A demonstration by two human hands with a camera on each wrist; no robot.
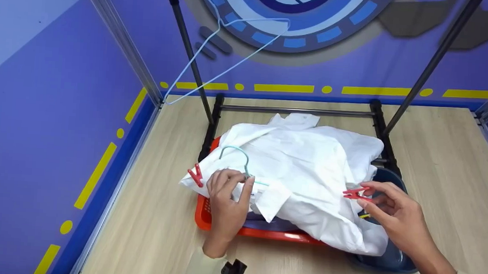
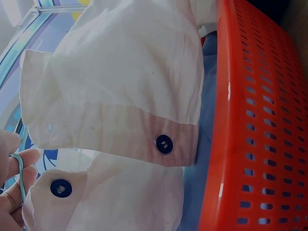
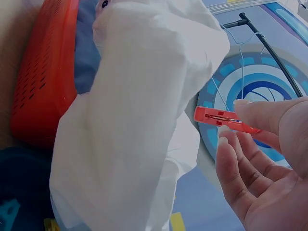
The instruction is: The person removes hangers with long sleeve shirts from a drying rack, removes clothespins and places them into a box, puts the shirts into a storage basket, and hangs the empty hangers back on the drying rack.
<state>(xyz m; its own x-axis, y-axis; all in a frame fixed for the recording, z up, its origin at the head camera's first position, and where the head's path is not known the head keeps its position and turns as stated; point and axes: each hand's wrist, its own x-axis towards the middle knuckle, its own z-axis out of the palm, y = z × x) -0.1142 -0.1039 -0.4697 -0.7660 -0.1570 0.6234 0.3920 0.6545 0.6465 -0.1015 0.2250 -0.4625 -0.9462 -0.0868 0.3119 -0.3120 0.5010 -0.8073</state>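
Note:
A white shirt (image 1: 306,157) with dark buttons lies spread over the red basket (image 1: 276,235), a light green hanger (image 1: 247,159) at its collar. My left hand (image 1: 227,203) pinches the hanger just below its hook, thumb and fingers close together. Near the shirt's left end, a red clothespin (image 1: 196,175) is clipped to the white cloth. My right hand (image 1: 400,218) pinches a second red clothespin (image 1: 354,193) by its handles, its tips close to the shirt's right side. In the right wrist view this clothespin (image 3: 219,118) sits between thumb and fingertips.
A dark blue tub (image 1: 393,262) stands right of the basket, partly under the shirt. Behind rises a black clothes rack (image 1: 192,53), with a light blue hanger (image 1: 227,71) hanging from its top bar. Purple cloth (image 1: 268,223) lies inside the basket. A blue wall (image 1: 58,121) borders the left.

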